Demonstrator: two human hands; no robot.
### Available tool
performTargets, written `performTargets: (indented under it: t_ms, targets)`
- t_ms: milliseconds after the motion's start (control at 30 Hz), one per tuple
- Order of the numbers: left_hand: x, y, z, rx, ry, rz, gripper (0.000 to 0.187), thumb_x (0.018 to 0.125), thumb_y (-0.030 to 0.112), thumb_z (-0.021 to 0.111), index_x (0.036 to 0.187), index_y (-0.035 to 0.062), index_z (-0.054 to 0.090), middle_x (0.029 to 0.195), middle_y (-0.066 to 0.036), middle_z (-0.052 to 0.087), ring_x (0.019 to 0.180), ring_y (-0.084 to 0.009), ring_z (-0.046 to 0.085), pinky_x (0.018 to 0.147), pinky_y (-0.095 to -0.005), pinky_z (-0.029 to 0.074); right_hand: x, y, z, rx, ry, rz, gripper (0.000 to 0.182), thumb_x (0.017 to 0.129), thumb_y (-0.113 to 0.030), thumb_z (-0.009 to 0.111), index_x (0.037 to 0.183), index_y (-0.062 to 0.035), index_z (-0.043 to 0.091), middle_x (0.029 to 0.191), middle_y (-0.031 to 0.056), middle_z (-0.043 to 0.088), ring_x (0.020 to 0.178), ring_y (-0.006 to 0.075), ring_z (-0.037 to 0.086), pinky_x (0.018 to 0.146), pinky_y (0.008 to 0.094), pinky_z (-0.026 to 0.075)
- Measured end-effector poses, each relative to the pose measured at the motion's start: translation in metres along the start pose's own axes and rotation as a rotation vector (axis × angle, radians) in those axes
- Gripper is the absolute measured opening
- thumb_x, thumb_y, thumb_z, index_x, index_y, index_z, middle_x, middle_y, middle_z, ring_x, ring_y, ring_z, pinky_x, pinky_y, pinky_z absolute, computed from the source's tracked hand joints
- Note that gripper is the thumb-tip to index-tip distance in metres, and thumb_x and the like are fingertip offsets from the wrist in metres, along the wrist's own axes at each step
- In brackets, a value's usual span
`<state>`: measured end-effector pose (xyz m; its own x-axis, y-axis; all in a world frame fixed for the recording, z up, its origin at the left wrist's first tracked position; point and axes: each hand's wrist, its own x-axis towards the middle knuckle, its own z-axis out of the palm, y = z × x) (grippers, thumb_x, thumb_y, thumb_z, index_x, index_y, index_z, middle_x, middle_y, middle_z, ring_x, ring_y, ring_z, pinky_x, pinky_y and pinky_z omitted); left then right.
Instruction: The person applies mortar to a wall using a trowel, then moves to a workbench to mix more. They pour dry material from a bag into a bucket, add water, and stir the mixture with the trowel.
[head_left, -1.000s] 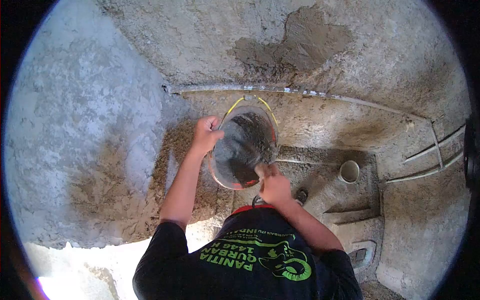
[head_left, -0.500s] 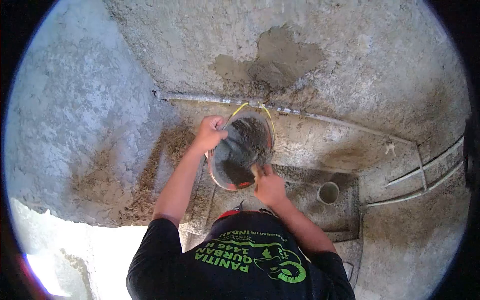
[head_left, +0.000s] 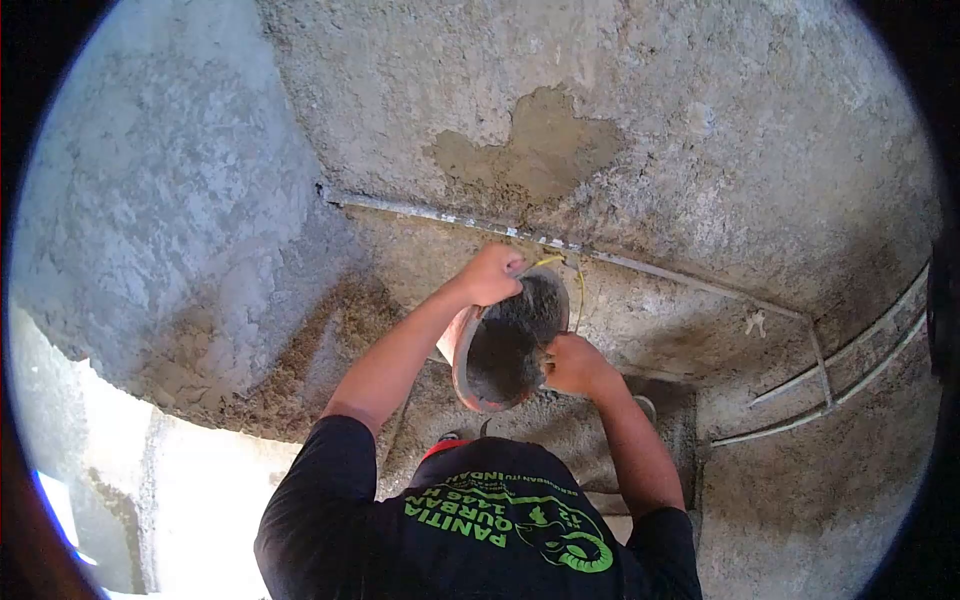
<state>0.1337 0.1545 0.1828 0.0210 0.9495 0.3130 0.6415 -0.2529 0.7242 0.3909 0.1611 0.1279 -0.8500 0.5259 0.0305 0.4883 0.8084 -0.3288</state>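
A tilted bucket (head_left: 459, 360) with grey wet mortar (head_left: 503, 358) inside is in front of my chest, its mouth facing me. My left hand (head_left: 492, 276) is closed on its upper left rim. At the right side of the mouth, my right hand (head_left: 578, 365) is closed around the handle of a trowel; its blade is hard to make out against the dark mortar. The bucket's thin yellow bail (head_left: 582, 292) loops above the far rim, to the right of my left hand.
A pale pipe (head_left: 680, 272) runs along the rough wall beyond the bucket. Above it is a darker damp mortar patch (head_left: 545, 145). Curved rods (head_left: 860, 350) stand at right. A small round container (head_left: 647, 407) is partly hidden behind my right forearm. Bright light enters at lower left.
The bucket and both hands have shifted right in view, and the bucket appears more tilted. My right hand has moved up along the bucket's right side. The camera view has shifted slightly.
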Motion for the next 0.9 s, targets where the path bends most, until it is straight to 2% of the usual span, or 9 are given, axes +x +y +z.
performTargets:
  t_ms: [67, 133, 233, 333, 433, 567, 700, 733, 900]
  targets:
    - [-0.001, 0.007, 0.000, 0.088, -0.088, 0.004, 0.033, 0.064, 0.003, 0.069, 0.070, 0.0001, 0.037, 0.063, -0.008, 0.031, 0.062, -0.0141, 0.036, 0.056, -0.0386, 0.034, -0.007, 0.003, -0.001, 0.172, -0.062, -0.086, 0.030, 0.080, -0.020, 0.072, 0.101, 0.0012, 0.073, 0.088, 0.0233, 0.071, 0.079, 0.0379, 0.070, 0.076, 0.0434, 0.056]
    - [-0.010, 0.015, 0.001, 0.051, -0.107, 0.008, 0.033, 0.064, 0.003, 0.069, 0.070, -0.0004, 0.037, 0.063, -0.009, 0.032, 0.061, -0.0156, 0.036, 0.056, -0.0395, 0.034, -0.008, -0.005, 0.002, 0.346, -0.132, -0.178, 0.030, 0.082, -0.019, 0.072, 0.104, 0.0008, 0.074, 0.086, 0.0226, 0.071, 0.076, 0.0355, 0.070, 0.074, 0.0418, 0.055]
    - [-0.022, 0.016, 0.003, 0.053, -0.143, 0.059, 0.031, 0.062, 0.003, 0.069, 0.070, -0.0013, 0.039, 0.062, -0.011, 0.034, 0.059, -0.0188, 0.038, 0.056, -0.0404, 0.035, -0.015, -0.015, 0.026, 0.505, -0.144, -0.063, 0.032, 0.085, -0.017, 0.073, 0.112, 0.0010, 0.072, 0.082, 0.0173, 0.073, 0.070, 0.0257, 0.067, 0.071, 0.0387, 0.053]
    - [-0.037, 0.008, 0.000, 0.076, -0.081, 0.130, 0.031, 0.063, 0.004, 0.068, 0.071, -0.0013, 0.039, 0.063, -0.011, 0.034, 0.060, -0.0181, 0.039, 0.056, -0.0404, 0.035, -0.016, -0.033, 0.047, 0.862, -0.158, 0.093, 0.035, 0.093, -0.021, 0.073, 0.121, -0.0005, 0.070, 0.072, 0.0030, 0.067, 0.060, 0.0084, 0.058, 0.056, 0.0296, 0.049]
    - [-0.055, 0.001, -0.021, 0.110, -0.018, 0.076, 0.030, 0.063, 0.004, 0.068, 0.070, -0.0010, 0.039, 0.063, -0.010, 0.035, 0.060, -0.0169, 0.039, 0.056, -0.0389, 0.036, -0.012, -0.050, 0.071, 1.041, -0.118, 0.263, 0.041, 0.095, -0.021, 0.072, 0.129, 0.0016, 0.065, 0.068, 0.0004, 0.062, 0.054, 0.0060, 0.053, 0.049, 0.0263, 0.043]
    - [-0.088, -0.011, -0.052, 0.044, 0.185, -0.035, 0.034, 0.062, 0.005, 0.069, 0.069, 0.0003, 0.036, 0.063, -0.007, 0.034, 0.062, -0.0146, 0.038, 0.055, -0.0359, 0.034, 0.000, -0.070, 0.081, 1.373, 0.061, 0.208, 0.043, 0.099, -0.018, 0.067, 0.135, 0.0036, 0.060, 0.061, -0.0013, 0.055, 0.049, 0.0064, 0.045, 0.045, 0.0268, 0.037]
    - [-0.109, -0.041, -0.082, -0.055, 0.410, -0.113, 0.035, 0.061, 0.005, 0.070, 0.068, 0.0015, 0.037, 0.063, -0.007, 0.033, 0.060, -0.0145, 0.035, 0.054, -0.0343, 0.032, 0.001, -0.069, 0.073, 1.260, 0.091, 0.191, 0.039, 0.101, -0.018, 0.063, 0.135, 0.0015, 0.061, 0.092, 0.0036, 0.067, 0.071, 0.0086, 0.058, 0.062, 0.0262, 0.049]
    - [-0.113, -0.048, -0.085, -0.134, 0.470, -0.156, 0.036, 0.060, 0.004, 0.070, 0.067, 0.0026, 0.035, 0.063, -0.004, 0.031, 0.061, -0.0127, 0.033, 0.053, -0.0333, 0.029, 0.002, -0.065, 0.074, 1.161, 0.083, 0.233, 0.040, 0.100, -0.019, 0.066, 0.136, -0.0023, 0.061, 0.095, 0.0044, 0.068, 0.080, 0.0123, 0.061, 0.072, 0.0291, 0.051]
    - [-0.129, -0.064, -0.093, -0.156, 0.541, -0.233, 0.036, 0.061, 0.003, 0.068, 0.067, 0.0042, 0.033, 0.064, 0.001, 0.028, 0.063, -0.0101, 0.031, 0.053, -0.0324, 0.027, 0.011, -0.075, 0.060, 0.924, 0.185, 0.164, 0.041, 0.096, -0.023, 0.070, 0.129, 0.0010, 0.062, 0.102, 0.0117, 0.070, 0.088, 0.0193, 0.064, 0.081, 0.0345, 0.052]
